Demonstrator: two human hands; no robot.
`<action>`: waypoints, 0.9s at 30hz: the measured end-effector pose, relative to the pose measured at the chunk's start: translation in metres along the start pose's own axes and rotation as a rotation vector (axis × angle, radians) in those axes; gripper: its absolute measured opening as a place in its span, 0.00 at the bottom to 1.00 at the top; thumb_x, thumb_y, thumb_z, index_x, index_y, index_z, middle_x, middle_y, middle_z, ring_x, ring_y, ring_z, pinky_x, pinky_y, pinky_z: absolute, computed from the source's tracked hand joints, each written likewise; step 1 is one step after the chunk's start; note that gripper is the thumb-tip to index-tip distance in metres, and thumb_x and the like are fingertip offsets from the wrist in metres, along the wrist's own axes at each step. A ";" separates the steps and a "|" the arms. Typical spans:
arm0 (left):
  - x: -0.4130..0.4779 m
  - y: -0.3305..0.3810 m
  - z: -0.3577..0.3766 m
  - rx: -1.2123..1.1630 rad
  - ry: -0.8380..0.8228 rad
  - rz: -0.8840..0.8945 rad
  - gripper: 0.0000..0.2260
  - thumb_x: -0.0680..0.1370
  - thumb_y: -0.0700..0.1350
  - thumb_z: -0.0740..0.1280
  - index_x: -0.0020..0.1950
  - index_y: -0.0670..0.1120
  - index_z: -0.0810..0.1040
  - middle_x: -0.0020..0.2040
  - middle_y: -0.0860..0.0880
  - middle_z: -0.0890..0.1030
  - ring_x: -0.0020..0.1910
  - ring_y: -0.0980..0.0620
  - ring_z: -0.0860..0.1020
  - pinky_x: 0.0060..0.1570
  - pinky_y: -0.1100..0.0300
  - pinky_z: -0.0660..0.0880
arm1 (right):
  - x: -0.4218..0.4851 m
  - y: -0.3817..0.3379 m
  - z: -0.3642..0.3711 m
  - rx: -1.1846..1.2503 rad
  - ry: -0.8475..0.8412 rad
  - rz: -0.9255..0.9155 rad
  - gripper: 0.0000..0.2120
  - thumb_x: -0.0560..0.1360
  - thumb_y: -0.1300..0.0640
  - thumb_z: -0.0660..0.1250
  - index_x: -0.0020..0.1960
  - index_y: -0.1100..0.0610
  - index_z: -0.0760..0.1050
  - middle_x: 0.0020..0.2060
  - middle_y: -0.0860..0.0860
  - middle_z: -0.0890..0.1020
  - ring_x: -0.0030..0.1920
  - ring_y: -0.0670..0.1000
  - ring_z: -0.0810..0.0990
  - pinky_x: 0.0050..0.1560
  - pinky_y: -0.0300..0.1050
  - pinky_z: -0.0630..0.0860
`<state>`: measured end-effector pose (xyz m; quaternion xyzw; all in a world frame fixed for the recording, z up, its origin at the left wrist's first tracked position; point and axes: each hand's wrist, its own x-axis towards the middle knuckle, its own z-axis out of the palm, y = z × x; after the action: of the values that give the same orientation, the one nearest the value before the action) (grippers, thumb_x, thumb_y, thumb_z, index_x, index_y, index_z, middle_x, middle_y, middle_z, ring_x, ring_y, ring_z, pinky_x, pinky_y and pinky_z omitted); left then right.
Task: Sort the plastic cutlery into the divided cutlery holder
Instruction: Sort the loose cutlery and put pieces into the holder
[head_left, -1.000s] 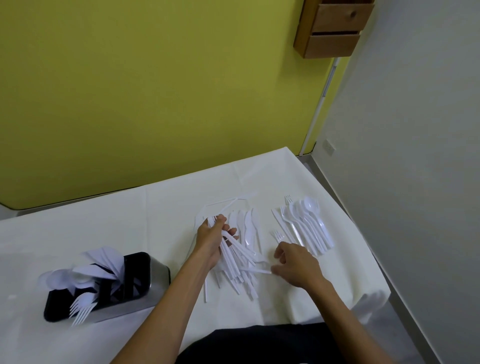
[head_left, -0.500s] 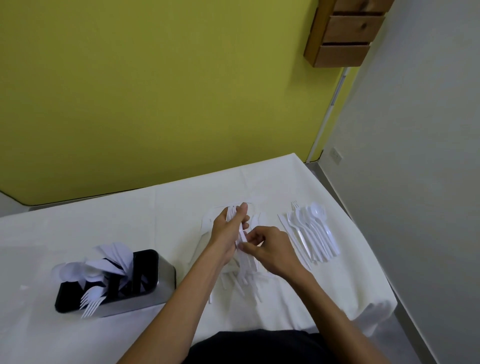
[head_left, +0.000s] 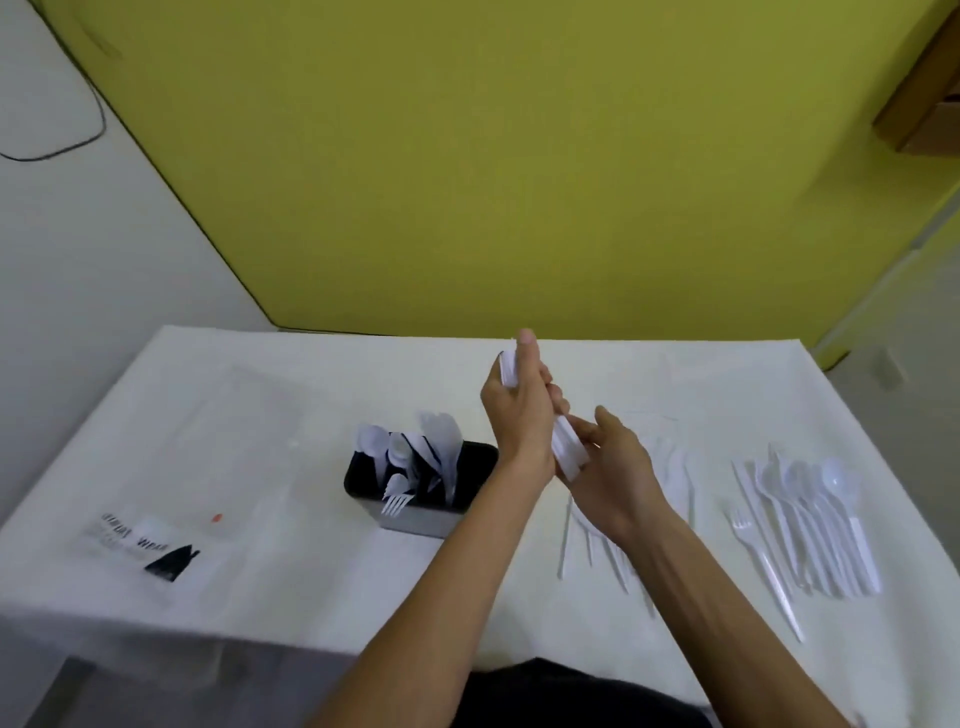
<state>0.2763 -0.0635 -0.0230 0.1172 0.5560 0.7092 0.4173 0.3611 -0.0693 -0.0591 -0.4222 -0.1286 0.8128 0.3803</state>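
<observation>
Lifted off the surface (head_left: 260, 415) now, the cutlery bundle (head_left: 566, 453) is wrapped in my left hand (head_left: 519, 410), fingers curled tight. My right hand (head_left: 615, 480) lies spread against its lower end, just right of the holder (head_left: 423, 521). A slack grip could spill pieces.

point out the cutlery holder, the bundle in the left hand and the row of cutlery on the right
cutlery holder (head_left: 423, 521): head view, on its steel front wall.
bundle of cutlery (head_left: 566, 453): head view, on its lower end below the left hand (head_left: 519, 415).
row of cutlery (head_left: 815, 525): head view, on the handles mid-row.
</observation>
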 end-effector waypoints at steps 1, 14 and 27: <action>0.001 0.017 -0.011 -0.013 0.018 0.039 0.18 0.81 0.53 0.66 0.36 0.46 0.66 0.27 0.52 0.67 0.22 0.53 0.65 0.26 0.60 0.64 | -0.004 0.007 0.015 -0.096 -0.036 -0.035 0.18 0.84 0.54 0.56 0.52 0.65 0.80 0.49 0.60 0.85 0.51 0.57 0.84 0.56 0.50 0.77; 0.027 0.073 -0.165 0.021 0.313 0.296 0.17 0.83 0.52 0.63 0.39 0.46 0.67 0.31 0.49 0.67 0.25 0.52 0.65 0.25 0.60 0.67 | 0.003 0.109 0.049 -1.446 -0.032 -0.740 0.19 0.75 0.67 0.62 0.66 0.60 0.70 0.61 0.56 0.76 0.62 0.57 0.71 0.56 0.39 0.63; 0.028 0.062 -0.158 0.102 0.155 0.371 0.16 0.83 0.53 0.62 0.40 0.46 0.69 0.29 0.51 0.69 0.26 0.50 0.69 0.31 0.56 0.73 | 0.011 0.122 0.046 -1.517 0.023 -0.878 0.11 0.76 0.64 0.62 0.58 0.59 0.72 0.53 0.52 0.76 0.53 0.51 0.71 0.56 0.45 0.71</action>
<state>0.1304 -0.1539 -0.0319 0.1835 0.5905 0.7518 0.2289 0.2592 -0.1391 -0.1021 -0.4818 -0.7814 0.2839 0.2768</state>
